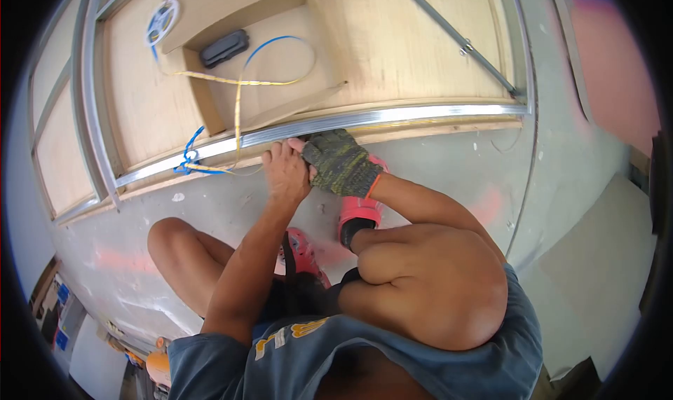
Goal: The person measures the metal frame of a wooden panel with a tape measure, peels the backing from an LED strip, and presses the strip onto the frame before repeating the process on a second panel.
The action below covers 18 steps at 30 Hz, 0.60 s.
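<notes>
My bare left hand (286, 170) is at the near edge of the silver metal rail (406, 114), its fingers bent against it. Touching it on the right is my right hand (340, 163), in a grey-green fingerless glove with an orange cuff. Both hands are closed around something too small or hidden to make out. A yellow and blue strip (239, 113) runs down over the rail just left of my hands. Blue cord (188, 163) is wound at the rail farther left.
An open cardboard box (277, 109) on the plywood panel (392, 57) holds a dark object (224, 48). A white reel (162, 22) lies beside it. A grey diagonal bar (442, 29) crosses the panel at the right. Pink shoes (359, 211) rest on the grey floor (210, 204).
</notes>
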Motion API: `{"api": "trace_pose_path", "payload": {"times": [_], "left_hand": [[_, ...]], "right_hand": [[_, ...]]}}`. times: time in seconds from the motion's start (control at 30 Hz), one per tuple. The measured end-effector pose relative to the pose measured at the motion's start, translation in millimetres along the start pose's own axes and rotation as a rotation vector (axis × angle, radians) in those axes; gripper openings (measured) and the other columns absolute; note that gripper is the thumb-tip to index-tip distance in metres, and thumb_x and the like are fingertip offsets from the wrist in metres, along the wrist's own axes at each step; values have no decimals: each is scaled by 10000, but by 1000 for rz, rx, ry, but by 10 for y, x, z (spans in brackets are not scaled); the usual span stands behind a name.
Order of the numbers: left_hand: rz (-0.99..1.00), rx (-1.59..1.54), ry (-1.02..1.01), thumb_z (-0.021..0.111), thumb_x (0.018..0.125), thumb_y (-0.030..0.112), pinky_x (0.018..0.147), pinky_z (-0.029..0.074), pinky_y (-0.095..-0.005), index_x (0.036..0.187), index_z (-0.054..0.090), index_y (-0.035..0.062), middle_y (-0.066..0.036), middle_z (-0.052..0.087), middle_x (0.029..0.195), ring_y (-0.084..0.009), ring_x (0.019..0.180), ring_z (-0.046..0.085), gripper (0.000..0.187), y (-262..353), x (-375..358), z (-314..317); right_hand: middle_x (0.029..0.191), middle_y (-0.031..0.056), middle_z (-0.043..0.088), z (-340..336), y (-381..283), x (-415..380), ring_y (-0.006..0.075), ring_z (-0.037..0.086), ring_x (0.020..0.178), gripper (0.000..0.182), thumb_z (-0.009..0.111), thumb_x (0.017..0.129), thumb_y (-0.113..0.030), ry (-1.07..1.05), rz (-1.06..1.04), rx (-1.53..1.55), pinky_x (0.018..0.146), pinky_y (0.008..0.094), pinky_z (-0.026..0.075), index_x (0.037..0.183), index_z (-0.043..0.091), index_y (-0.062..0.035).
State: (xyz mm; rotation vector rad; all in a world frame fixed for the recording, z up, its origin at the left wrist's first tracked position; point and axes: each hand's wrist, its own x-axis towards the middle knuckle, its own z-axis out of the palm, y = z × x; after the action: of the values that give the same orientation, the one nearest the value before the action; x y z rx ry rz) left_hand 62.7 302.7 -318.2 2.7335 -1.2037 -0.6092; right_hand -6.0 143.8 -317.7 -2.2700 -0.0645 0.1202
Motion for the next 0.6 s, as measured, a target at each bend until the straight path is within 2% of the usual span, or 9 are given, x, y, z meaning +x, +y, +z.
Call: {"api": "trace_pose_path", "payload": {"times": [0.1,0.13,0.17,0.23,0.27,0.33,0.4,0.53,0.6], "left_hand": [[12,6,11,799,750,270,858,383,-465,1210,651,100,-101,586,1133,-312,1085,520,512,11,5,29],[4,22,38,787,758,263,859,391,-470,1199,656,100,-101,595,1137,-314,1085,529,489,2,24,47],[20,9,30,787,758,263,859,391,-470,1199,656,100,-101,595,1137,-314,1085,529,489,26,5,48],[-5,-55,136,744,768,213,866,406,-475,1214,660,95,-87,623,1153,-310,1073,549,468,37,52,42],[-21,6,108,698,772,169,883,412,-475,1256,658,100,-71,642,1180,-305,1069,559,490,-4,58,118],[-24,14,95,688,775,164,895,414,-475,1272,657,107,-72,645,1198,-306,1082,561,501,16,78,87],[-35,13,69,678,777,160,907,415,-474,1287,657,114,-73,648,1215,-308,1095,562,513,31,61,84],[-58,-10,47,678,783,163,934,415,-480,1305,655,118,-92,651,1227,-315,1144,562,524,90,75,26],[-73,-6,23,676,786,162,939,415,-484,1310,653,114,-98,653,1229,-318,1156,563,527,121,125,5]], "right_hand": [[1358,208,625,-3,34,-8,414,574,1243,609,705,827,-233,116,-74,-26,1066,531,421,1407,583,-92],[1361,202,619,-43,38,-13,405,569,1251,544,685,856,-296,131,-77,-57,1095,530,408,1349,621,-76],[1361,202,619,-85,30,-76,405,569,1251,544,685,856,-296,130,-56,-65,1095,530,408,1349,621,-76],[1335,206,631,-199,67,-141,396,569,1255,511,642,907,-405,19,80,-241,1102,527,403,1282,659,-58],[1335,206,631,-286,114,-218,396,569,1255,511,642,907,-405,23,95,-249,1102,527,403,1282,659,-58],[1292,219,641,-551,280,-428,391,570,1251,573,604,931,-518,-104,232,-299,1099,520,407,1239,681,-42],[1228,215,663,-752,568,-758,391,597,1191,588,647,905,-553,-21,297,-350,1058,522,431,1187,706,-41],[1109,151,707,-1268,1207,-1497,366,646,1045,485,734,842,-502,169,284,-575,951,525,477,1105,736,-95],[1058,134,713,-1643,1334,-1725,348,654,1011,419,743,834,-451,103,359,-636,935,508,486,1073,733,-107]]}}
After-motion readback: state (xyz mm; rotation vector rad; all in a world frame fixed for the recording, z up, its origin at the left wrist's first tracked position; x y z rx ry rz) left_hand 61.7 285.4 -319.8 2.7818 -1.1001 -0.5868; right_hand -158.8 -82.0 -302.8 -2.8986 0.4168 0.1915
